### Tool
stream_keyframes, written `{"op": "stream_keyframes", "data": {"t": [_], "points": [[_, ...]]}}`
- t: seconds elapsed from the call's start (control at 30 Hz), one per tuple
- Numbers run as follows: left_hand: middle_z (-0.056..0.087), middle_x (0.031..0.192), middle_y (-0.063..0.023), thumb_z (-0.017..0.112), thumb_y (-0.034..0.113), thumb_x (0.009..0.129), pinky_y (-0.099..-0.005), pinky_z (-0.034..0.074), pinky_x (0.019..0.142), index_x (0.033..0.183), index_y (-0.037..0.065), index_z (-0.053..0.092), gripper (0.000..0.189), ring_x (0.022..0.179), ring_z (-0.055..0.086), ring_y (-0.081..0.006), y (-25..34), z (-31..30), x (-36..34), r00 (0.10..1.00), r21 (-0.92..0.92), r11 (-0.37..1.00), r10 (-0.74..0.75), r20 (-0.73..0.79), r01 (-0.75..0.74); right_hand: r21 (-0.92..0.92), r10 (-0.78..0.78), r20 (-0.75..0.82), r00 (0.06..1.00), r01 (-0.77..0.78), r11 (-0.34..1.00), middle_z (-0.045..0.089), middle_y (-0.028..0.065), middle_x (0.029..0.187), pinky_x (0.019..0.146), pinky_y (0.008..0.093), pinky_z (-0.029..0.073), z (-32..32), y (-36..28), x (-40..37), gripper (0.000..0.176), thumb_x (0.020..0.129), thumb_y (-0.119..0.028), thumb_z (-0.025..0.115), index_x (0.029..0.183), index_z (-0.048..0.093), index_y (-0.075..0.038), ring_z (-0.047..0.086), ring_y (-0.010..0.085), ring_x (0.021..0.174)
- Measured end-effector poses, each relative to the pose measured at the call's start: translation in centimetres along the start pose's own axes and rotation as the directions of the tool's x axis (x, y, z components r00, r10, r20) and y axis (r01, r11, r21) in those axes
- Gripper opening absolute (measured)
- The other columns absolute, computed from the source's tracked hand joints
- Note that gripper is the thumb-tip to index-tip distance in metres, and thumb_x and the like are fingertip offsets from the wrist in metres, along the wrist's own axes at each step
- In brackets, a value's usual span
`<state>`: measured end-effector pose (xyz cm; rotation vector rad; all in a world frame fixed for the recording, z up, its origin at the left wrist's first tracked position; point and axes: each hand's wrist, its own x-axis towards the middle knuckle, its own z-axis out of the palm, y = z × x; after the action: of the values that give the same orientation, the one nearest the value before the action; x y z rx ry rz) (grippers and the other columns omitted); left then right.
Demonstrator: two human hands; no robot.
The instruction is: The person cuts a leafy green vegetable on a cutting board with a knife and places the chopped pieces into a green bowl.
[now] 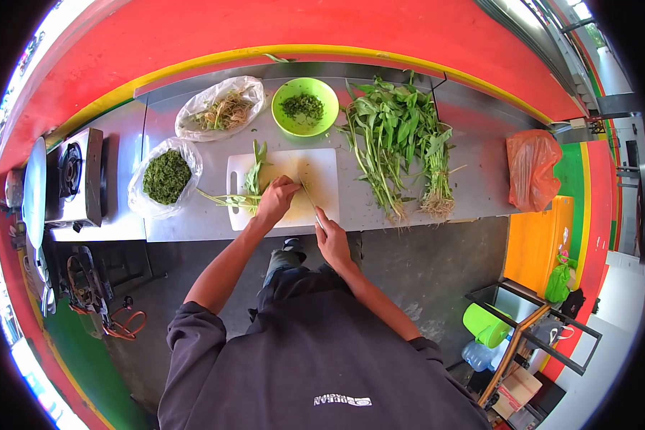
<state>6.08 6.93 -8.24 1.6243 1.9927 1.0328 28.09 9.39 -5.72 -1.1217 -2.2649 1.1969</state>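
A white cutting board [324, 165] lies on the metal counter in front of me. My right hand [332, 240] is closed around the handle of a knife [309, 196], its blade slanting across the board toward my left fingertips. Bunched fingers of my left hand [278, 199] press on the board beside the blade, closed on leafy green stems [252, 183] that stick out to the left, past the board's edge. The ends under those fingers are mostly hidden. Small green bits lie near the blade.
Behind the board stand a lime-green bowl [327, 115] of chopped greens and a plastic bag of root trimmings [226, 111]. Left are a bag of chopped greens [167, 177] and a gas stove [87, 179]. Right lie bundled leafy greens [401, 129] and an orange plastic bag [532, 172].
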Motion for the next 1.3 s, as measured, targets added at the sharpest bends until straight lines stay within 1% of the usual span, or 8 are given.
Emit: {"op": "stream_keyframes", "data": {"t": [0.07, 0.13, 0.27, 0.33, 0.57, 0.63, 1.03, 1.3], "points": [[0.067, 0.092, -0.0140, 0.068, 0.002, 0.086, -0.0436, 0.053, 0.082, 0.101, 0.005, 0.076, 0.017, 0.091, 0.065, -0.0339, 0.2, -0.2, -0.1, 1.000, 0.010, 1.000, 0.010, 0.008, -0.010, -0.032, -0.001, 0.014, 1.000, 0.002, 0.999, 0.062, 0.0224, 0.077, 0.067, 0.0501, 0.049, 0.2, 0.1, 0.5, 0.049, 0.095, -0.007, 0.061, 0.143, 0.052, -0.011, 0.062, 0.0435, 0.072], [0.067, 0.093, -0.0142, 0.068, 0.002, 0.086, -0.0442, 0.053, 0.081, 0.101, 0.005, 0.076, 0.017, 0.090, 0.065, -0.0342, 0.4, -0.3, 0.0, 1.000, 0.023, 0.999, 0.025, 0.010, -0.025, -0.031, -0.021, -0.020, 1.000, 0.020, 0.999, 0.060, 0.0201, 0.074, 0.066, 0.0460, 0.049, 0.4, -0.2, 1.3, 0.048, 0.096, -0.006, 0.060, 0.143, 0.053, -0.010, 0.060, 0.0381, 0.067], [0.067, 0.092, -0.0129, 0.068, 0.002, 0.086, -0.0432, 0.052, 0.082, 0.100, 0.005, 0.076, 0.017, 0.091, 0.065, -0.0338, 0.0, -0.5, 0.1, 1.000, 0.018, 1.000, 0.015, 0.010, -0.015, -0.003, 0.016, 0.024, 1.000, -0.016, 1.000, 0.062, 0.0211, 0.076, 0.067, 0.0463, 0.049, -0.2, -1.0, 0.6, 0.048, 0.096, -0.006, 0.061, 0.143, 0.053, -0.009, 0.062, 0.0398, 0.070], [0.066, 0.092, -0.0129, 0.068, 0.002, 0.086, -0.0433, 0.052, 0.082, 0.100, 0.005, 0.076, 0.017, 0.091, 0.065, -0.0339, -0.2, -0.4, 0.0, 1.000, 0.009, 1.000, -0.001, 0.005, 0.001, 0.020, -0.030, -0.030, 0.999, 0.031, 0.999, 0.061, 0.0209, 0.076, 0.067, 0.0467, 0.049, 0.1, -0.6, 0.0, 0.048, 0.096, -0.006, 0.061, 0.143, 0.053, -0.009, 0.061, 0.0396, 0.069], [0.068, 0.093, -0.0140, 0.069, 0.002, 0.085, -0.0436, 0.053, 0.082, 0.099, 0.004, 0.075, 0.016, 0.091, 0.065, -0.0345, -0.2, -0.5, 0.1, 0.999, 0.014, 1.000, 0.022, 0.045, -0.023, -0.005, -0.017, -0.026, 1.000, 0.017, 1.000, 0.063, 0.0229, 0.079, 0.068, 0.0461, 0.050, 0.6, -0.4, 1.0, 0.048, 0.096, -0.007, 0.062, 0.143, 0.053, -0.009, 0.063, 0.0403, 0.072], [0.068, 0.093, -0.0135, 0.069, 0.002, 0.085, -0.0435, 0.053, 0.082, 0.099, 0.004, 0.076, 0.016, 0.092, 0.065, -0.0346, -0.1, -0.7, 0.2, 0.999, 0.011, 1.000, 0.007, 0.054, -0.008, 0.003, 0.049, 0.034, 0.998, -0.050, 0.999, 0.064, 0.0238, 0.081, 0.069, 0.0462, 0.050, 0.1, -0.8, 0.7, 0.047, 0.096, -0.008, 0.061, 0.142, 0.053, -0.008, 0.064, 0.0412, 0.073], [0.068, 0.093, -0.0132, 0.070, 0.002, 0.086, -0.0417, 0.054, 0.080, 0.099, 0.004, 0.075, 0.014, 0.089, 0.067, -0.0325, 0.1, -1.2, 0.3, 0.998, -0.009, 1.000, 0.024, 0.064, -0.023, 0.028, 0.025, -0.003, 1.000, -0.025, 0.999, 0.065, 0.0247, 0.083, 0.073, 0.0474, 0.051, 0.3, -0.7, 0.7, 0.048, 0.096, -0.007, 0.061, 0.143, 0.053, -0.009, 0.065, 0.0432, 0.080], [0.068, 0.091, -0.0143, 0.069, 0.000, 0.083, -0.0435, 0.054, 0.080, 0.097, 0.003, 0.076, 0.015, 0.089, 0.066, -0.0344, -0.1, -0.6, 0.4, 0.999, -0.099, 0.995, 0.009, 0.037, -0.005, 0.018, 0.012, -0.004, 1.000, -0.012, 1.000, 0.065, 0.0248, 0.083, 0.072, 0.0471, 0.051, 0.3, 0.0, 0.6, 0.048, 0.095, -0.007, 0.062, 0.143, 0.053, -0.009, 0.064, 0.0434, 0.078]]}}
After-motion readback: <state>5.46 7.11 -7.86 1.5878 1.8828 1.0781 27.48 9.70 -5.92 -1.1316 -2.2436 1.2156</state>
